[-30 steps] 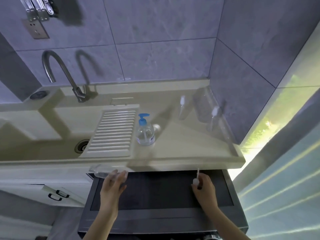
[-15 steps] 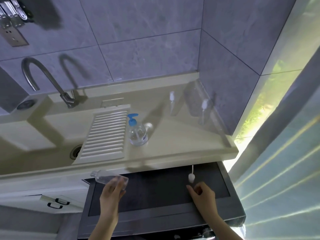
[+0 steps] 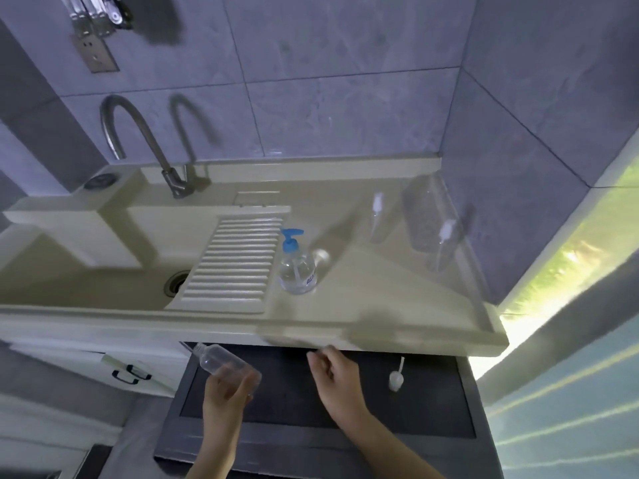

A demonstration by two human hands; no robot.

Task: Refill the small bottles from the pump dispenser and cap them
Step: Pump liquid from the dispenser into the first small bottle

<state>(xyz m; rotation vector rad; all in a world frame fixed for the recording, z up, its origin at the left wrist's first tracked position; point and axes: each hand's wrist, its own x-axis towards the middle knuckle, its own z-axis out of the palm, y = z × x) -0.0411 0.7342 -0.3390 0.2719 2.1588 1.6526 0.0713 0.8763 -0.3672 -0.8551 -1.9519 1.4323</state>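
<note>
The small clear uncapped plastic bottle (image 3: 224, 364) lies tilted in the left hand's (image 3: 226, 392) grip, while the right hand (image 3: 337, 378) hovers loosely open.

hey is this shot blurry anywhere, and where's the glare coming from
Head view: the right hand and nearby edge of the beige sink counter are motion-smeared; glare floods in from the bright window strip at right; the wide lens bends the grey tile lines; the curved steel faucet casts a soft wall shadow.
</note>
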